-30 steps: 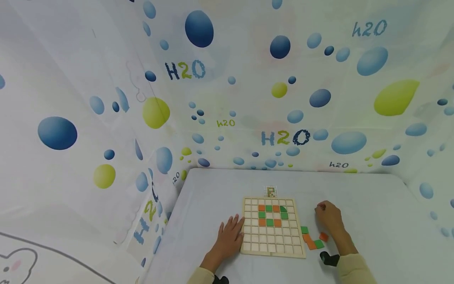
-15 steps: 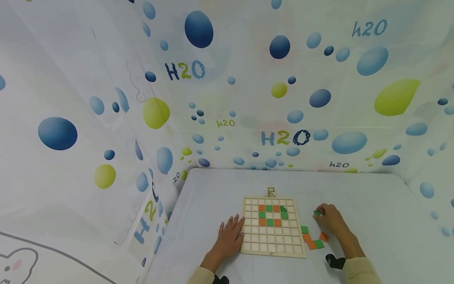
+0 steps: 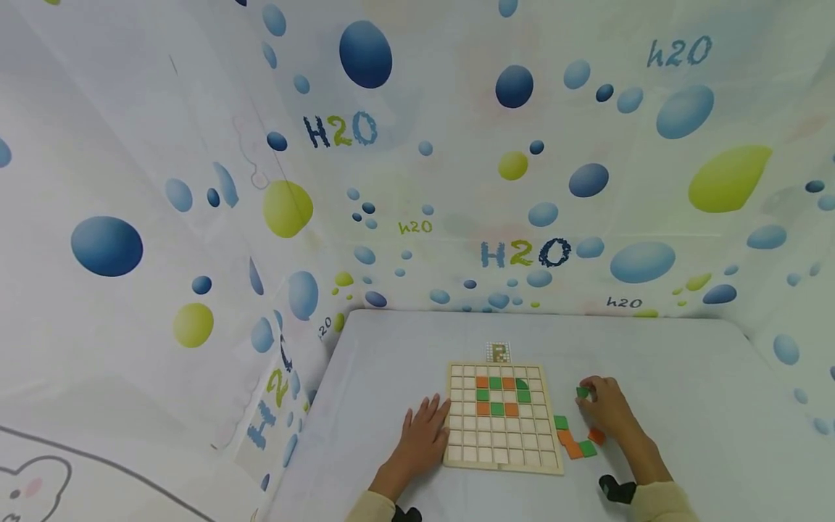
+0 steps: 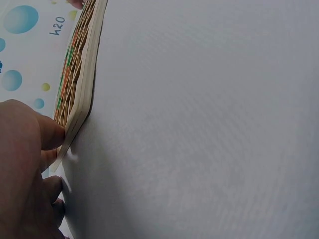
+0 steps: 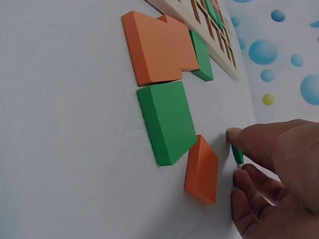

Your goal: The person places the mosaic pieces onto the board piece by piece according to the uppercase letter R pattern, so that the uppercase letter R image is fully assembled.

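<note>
A wooden grid board [image 3: 462, 437] lies on the table, with a ring of orange and green square tiles set in its upper cells and a round-edged green piece [image 3: 521, 383] at the ring's top right corner. My left hand [image 3: 420, 438] rests along the board's left edge, fingers spread; its thumb [image 4: 52, 134] touches the rim in the left wrist view. To the right of the board, my right hand [image 3: 609, 409] pinches a small green tile [image 3: 583, 392] between thumb and fingers, close to the table. Most of that tile [image 5: 238, 154] is hidden by the thumb in the right wrist view.
Between board and right hand lie loose tiles: a green one [image 3: 560, 422] by the board, touching orange pieces [image 3: 569, 444], another green tile [image 3: 588, 449], and a separate orange one [image 3: 596, 436]. A small pattern card [image 3: 499, 352] sits behind the board. Printed curtains [image 3: 457, 181] surround the table.
My right hand has shifted slightly down and right, and its fingers have turned so the green tile shows between them. The left hand and board stay put.
</note>
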`<state>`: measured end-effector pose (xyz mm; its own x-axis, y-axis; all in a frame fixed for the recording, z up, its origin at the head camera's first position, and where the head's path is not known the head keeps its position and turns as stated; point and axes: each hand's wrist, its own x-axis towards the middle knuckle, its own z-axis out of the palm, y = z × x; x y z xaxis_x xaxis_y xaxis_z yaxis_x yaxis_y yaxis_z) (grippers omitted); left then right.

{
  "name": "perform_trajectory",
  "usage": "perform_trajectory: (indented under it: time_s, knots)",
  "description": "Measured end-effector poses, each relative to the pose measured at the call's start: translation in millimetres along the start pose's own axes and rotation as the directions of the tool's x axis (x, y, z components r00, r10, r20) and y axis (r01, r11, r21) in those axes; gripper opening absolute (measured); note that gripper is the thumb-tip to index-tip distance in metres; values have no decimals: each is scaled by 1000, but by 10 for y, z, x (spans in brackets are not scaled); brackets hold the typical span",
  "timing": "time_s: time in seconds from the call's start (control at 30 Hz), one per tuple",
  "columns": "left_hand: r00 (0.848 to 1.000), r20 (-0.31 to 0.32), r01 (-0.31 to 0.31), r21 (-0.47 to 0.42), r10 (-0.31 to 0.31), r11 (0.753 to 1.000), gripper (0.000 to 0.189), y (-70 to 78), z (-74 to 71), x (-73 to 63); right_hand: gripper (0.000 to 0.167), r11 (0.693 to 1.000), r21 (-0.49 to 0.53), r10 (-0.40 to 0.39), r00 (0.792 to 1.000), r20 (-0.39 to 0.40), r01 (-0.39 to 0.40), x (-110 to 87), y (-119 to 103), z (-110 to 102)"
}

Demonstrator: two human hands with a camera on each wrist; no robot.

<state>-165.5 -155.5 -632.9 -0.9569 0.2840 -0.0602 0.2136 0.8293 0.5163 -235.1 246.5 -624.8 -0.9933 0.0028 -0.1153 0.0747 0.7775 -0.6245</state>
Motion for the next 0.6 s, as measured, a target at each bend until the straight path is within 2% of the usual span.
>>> perform_trajectory:
  time_s: [0.27,0.43,0.6]
  knots:
    - [1000,9,13,2,-13,1000,56,-27,36,14,29,999,-8,-40,999,-5,40,-6,30,43]
    - [1000,3,13,2,-13,1000,56,-40,58,13,27,999,22,-44,999,-18,44,-47,-35,99]
    - [1000,-6,6,1,-6,1000,56,-34,45,5,27,999,30,-42,999,2,42,-108,-134,148]
